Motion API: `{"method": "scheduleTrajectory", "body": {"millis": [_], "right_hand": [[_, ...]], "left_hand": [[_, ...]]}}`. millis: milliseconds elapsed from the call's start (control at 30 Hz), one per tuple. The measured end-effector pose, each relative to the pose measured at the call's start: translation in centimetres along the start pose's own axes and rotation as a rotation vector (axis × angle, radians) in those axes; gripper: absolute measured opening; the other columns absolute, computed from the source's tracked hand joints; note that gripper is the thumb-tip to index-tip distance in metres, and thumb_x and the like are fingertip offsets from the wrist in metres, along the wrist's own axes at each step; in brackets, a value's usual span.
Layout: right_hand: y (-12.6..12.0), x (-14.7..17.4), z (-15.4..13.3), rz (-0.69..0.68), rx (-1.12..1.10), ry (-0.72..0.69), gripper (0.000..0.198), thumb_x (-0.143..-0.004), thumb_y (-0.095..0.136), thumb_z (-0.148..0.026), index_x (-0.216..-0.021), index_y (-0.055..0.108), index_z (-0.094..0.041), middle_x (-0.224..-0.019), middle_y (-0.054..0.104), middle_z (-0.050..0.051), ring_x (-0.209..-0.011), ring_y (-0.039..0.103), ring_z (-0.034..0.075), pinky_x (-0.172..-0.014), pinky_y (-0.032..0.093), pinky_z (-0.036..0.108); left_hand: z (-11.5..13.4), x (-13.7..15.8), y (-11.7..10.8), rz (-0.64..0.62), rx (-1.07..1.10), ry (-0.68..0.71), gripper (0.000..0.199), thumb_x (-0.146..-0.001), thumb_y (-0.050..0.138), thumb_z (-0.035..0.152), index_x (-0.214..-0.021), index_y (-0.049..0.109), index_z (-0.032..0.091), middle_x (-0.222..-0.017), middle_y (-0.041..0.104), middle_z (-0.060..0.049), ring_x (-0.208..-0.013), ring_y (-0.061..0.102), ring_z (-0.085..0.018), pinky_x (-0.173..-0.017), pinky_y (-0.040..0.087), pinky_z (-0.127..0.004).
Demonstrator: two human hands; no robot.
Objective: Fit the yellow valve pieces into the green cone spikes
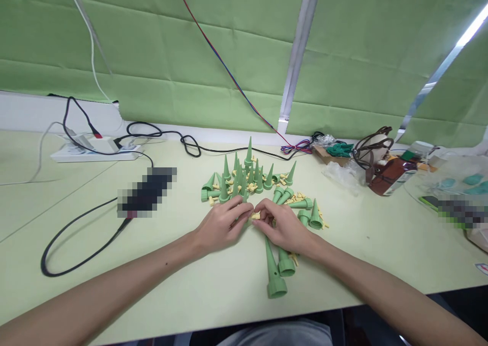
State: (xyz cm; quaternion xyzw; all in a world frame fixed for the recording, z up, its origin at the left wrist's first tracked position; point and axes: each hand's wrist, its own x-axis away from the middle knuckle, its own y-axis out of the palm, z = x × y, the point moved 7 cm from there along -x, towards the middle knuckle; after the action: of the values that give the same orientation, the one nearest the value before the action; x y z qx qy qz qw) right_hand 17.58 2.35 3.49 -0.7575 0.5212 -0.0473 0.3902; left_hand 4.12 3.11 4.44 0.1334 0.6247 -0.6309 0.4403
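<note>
My left hand (223,225) and my right hand (285,226) meet fingertip to fingertip above the table. Between them, pinched by the closed fingers, shows a small yellow plastic fitting (255,216); the fingers cover part of it. Just beyond the hands, many green plastic cone spikes (270,179) stand upright in a cluster, with yellow fittings (251,187) among them. More green spikes lie by my right hand, along with a pile of yellow fittings (299,198). One long spike (273,269) lies below my right wrist, its wide ribbed end toward me.
To the left lie a blurred black device (147,192) on a cable loop and a white power strip (95,155). At the right stand a brown bottle (394,175), plastic bags (341,178) and a blurred phone with a green edge (430,202). Cables run along the wall.
</note>
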Motion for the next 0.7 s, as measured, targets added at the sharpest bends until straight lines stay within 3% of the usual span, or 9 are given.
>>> {"method": "scheduleTrajectory", "body": {"millis": [333,700], "right_hand": [[0.13,-0.07,0.41,-0.022,0.089,-0.009,0.006,-0.098,0.053,-0.021,-0.093,0.056,-0.02,-0.066,0.054,-0.005,-0.058,0.047,0.012,-0.058,0.034,0.023],[0.03,-0.2,-0.2,-0.004,0.153,-0.072,0.016,-0.099,0.053,-0.024,-0.088,0.063,-0.018,-0.074,0.062,0.0,-0.066,0.053,0.014,-0.063,0.039,0.025]], "left_hand": [[0.02,0.07,0.02,-0.01,-0.001,0.006,0.014,-0.096,0.049,0.011,-0.103,0.061,0.017,-0.079,0.053,-0.001,-0.058,0.046,-0.009,-0.051,0.035,-0.022],[-0.02,0.13,0.13,-0.019,-0.032,0.012,0.014,-0.098,0.048,0.015,-0.104,0.061,0.018,-0.079,0.054,-0.001,-0.059,0.048,-0.01,-0.052,0.036,-0.022]]}}
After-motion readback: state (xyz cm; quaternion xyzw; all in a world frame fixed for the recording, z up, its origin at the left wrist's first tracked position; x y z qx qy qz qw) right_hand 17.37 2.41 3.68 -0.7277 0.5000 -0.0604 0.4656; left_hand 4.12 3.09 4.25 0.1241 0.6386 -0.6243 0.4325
